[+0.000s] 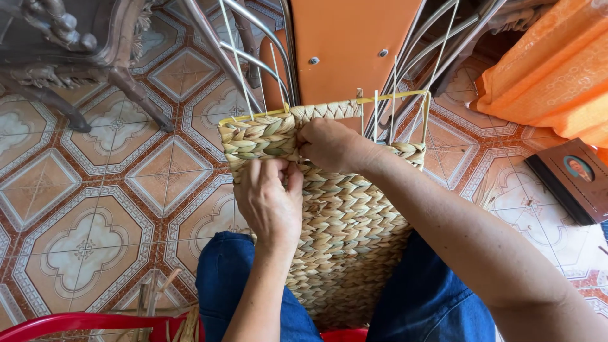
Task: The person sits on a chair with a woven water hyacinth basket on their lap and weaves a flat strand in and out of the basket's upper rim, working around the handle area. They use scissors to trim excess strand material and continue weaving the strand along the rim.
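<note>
A woven basket [345, 234] of pale straw plaits stands between the person's knees, leaning against an orange board [348, 44]. To the right of the basket, on the floor, lies a flat dark rectangular box [573, 180] with a small round picture on its lid — no other package shows. An orange cloth [557, 63] hangs above that box.

The left hand [269, 202] sits at the basket's upper left, back to the camera, fingers pinched shut on a plait in the top rows. The right hand [332, 145] reaches across from the right, its fingers curled tight over the basket's upper edge — just above the left hand, nearly touching it. Thin white stakes [377, 114] stand up from the rim.

Left of the basket spreads a tiled floor [95, 190] with orange-and-cream patterns, and dark carved furniture legs [133, 95] stand on it.
</note>
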